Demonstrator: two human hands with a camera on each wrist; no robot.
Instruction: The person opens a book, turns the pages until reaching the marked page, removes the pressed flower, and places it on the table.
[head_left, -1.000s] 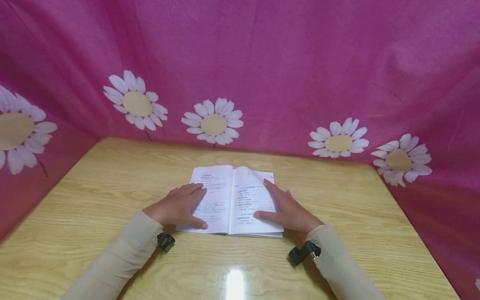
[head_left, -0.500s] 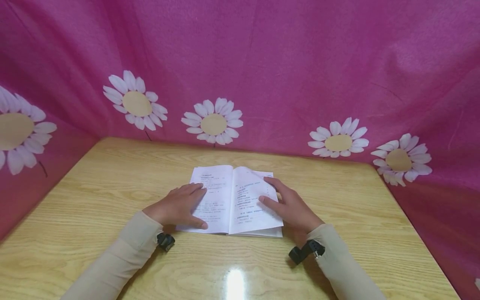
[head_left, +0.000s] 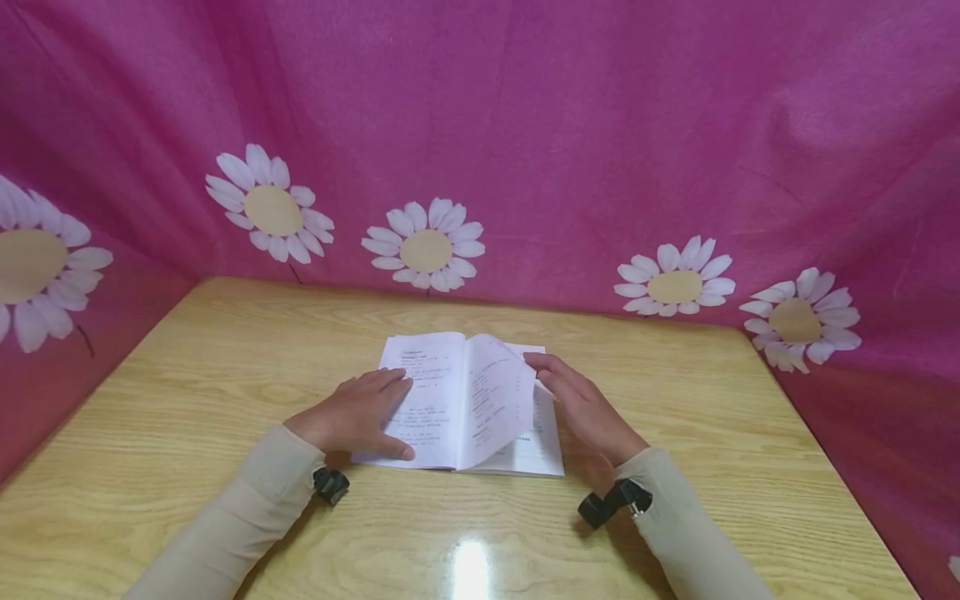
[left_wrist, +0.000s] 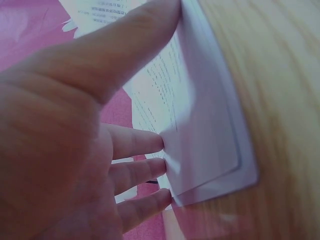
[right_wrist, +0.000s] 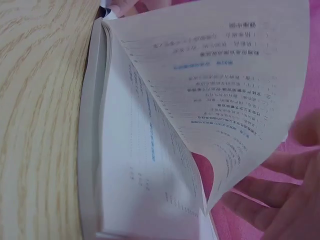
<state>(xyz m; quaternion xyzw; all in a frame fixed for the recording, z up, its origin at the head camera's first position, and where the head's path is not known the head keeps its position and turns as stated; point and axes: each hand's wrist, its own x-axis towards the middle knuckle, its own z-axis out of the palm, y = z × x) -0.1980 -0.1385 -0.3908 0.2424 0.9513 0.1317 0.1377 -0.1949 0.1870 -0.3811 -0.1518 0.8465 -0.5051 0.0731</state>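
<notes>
An open book with printed white pages lies on the wooden table. On its left page rests my left hand, fingers and thumb spread; the left wrist view shows its fingertips touching the paper near the edge. One page on the right side is raised and curved toward the spine, uncovering printed text below. My right hand is at the book's right edge. In the right wrist view its fingers lie loosely extended against the raised page's edge, the blurred thumb apart from the paper.
The wooden table extends around the book on all sides. A magenta cloth with printed white daisies hangs along its back and sides. A black wrist strap with a camera sits on each wrist.
The right-hand page has lifted from lying nearly flat and swung leftward, baring the page under it. My right thumb has come off the paper. My left hand stays in place.
</notes>
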